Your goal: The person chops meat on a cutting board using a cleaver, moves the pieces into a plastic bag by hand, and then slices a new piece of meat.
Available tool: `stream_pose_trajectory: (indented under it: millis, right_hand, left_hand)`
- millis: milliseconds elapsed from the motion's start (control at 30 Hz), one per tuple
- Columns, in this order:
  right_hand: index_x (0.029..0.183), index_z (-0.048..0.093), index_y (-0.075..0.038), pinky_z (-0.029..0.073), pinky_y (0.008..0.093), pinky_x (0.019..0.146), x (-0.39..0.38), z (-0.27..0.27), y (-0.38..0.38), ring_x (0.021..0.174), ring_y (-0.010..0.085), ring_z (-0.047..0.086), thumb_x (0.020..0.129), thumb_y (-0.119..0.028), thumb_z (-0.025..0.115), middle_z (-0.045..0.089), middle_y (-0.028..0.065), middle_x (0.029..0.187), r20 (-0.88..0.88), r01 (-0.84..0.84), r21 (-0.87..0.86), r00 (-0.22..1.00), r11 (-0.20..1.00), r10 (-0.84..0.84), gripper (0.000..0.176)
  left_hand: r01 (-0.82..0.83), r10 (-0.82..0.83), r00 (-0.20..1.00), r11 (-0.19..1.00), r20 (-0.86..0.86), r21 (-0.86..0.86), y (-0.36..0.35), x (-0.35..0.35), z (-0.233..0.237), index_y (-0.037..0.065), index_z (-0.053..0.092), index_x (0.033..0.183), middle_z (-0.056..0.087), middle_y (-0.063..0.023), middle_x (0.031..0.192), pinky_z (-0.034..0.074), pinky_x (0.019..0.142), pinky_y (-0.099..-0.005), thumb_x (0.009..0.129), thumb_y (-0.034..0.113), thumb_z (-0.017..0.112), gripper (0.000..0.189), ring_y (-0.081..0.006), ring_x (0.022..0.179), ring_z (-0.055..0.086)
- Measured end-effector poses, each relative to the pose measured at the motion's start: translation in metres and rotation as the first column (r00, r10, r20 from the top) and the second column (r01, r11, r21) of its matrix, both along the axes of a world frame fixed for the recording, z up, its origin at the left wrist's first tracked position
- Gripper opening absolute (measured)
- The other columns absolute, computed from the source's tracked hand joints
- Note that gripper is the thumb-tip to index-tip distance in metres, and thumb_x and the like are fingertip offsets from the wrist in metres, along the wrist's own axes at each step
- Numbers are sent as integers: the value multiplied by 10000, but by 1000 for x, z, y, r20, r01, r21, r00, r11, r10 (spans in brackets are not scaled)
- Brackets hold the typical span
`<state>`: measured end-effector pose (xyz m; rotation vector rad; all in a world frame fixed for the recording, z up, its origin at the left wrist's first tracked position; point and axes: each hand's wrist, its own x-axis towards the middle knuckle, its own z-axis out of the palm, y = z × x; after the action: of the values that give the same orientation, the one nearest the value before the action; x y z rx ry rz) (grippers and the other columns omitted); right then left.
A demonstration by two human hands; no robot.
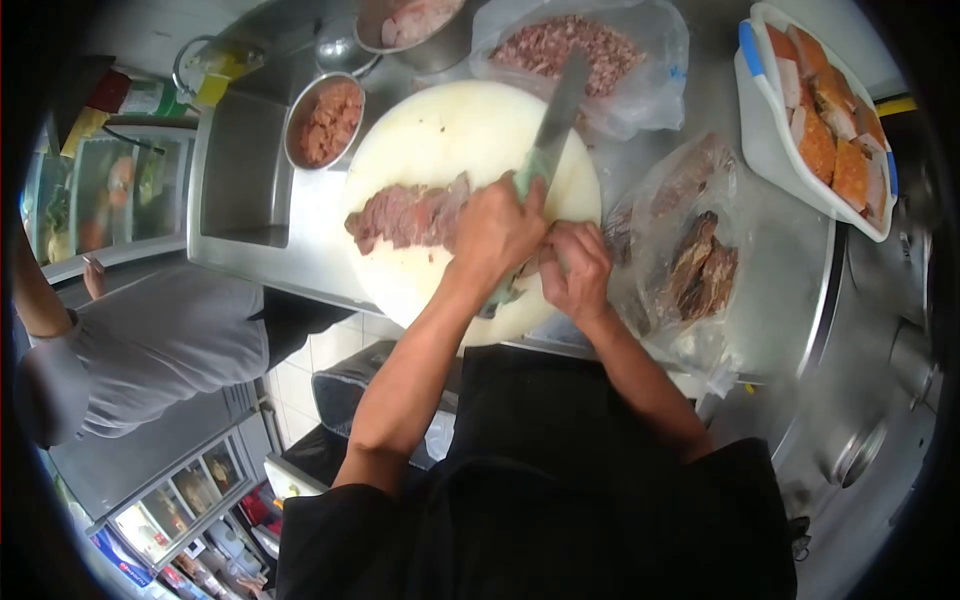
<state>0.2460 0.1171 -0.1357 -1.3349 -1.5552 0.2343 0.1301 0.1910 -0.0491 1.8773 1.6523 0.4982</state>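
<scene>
A brushed stainless-steel worktop (790, 270) spans the station, with a rectangular recessed steel sink (243, 170) set into its left end. White square tiles (300, 385) show below the worktop edge. A glass-fronted display cabinet (110, 195) stands far left and a grey glass-doored unit (170, 500) lower left; lighting is bright and even.

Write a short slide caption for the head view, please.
Left hand grips a cleaver beside sliced meat on a round white cutting board; right hand close by.
</scene>
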Motion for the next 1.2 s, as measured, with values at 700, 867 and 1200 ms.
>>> stream_pose_trajectory:
  millis: [700,867,1200]
  right_hand:
    - [831,641,-38,519,383,711,-3,5,-1,763,306,625,683,32,662,658,111,856,-105,25,-7,994,1000,-26,165]
    - [830,644,-37,518,379,699,-2,3,0,751,302,620,681,37,663,661,109,856,-93,27,-11,995,1000,-28,168]
    - [828,644,-30,512,381,696,-2,6,-1,744,307,613,663,51,665,663,112,846,-81,18,-20,997,1000,-19,185]
  left_hand:
    - [9,-46,986,975,-162,-221,-99,-38,37,-36,622,983,600,-313,598,506,554,-556,970,269,623,306,-513,582,623]
    - [2,-54,979,968,-198,-251,-99,-37,37,-34,623,974,603,-315,607,509,560,-557,970,272,621,307,-516,595,626]
    - [21,-70,973,975,-218,-219,-94,-28,24,-33,632,961,593,-317,595,511,552,-565,965,271,627,304,-515,588,627]
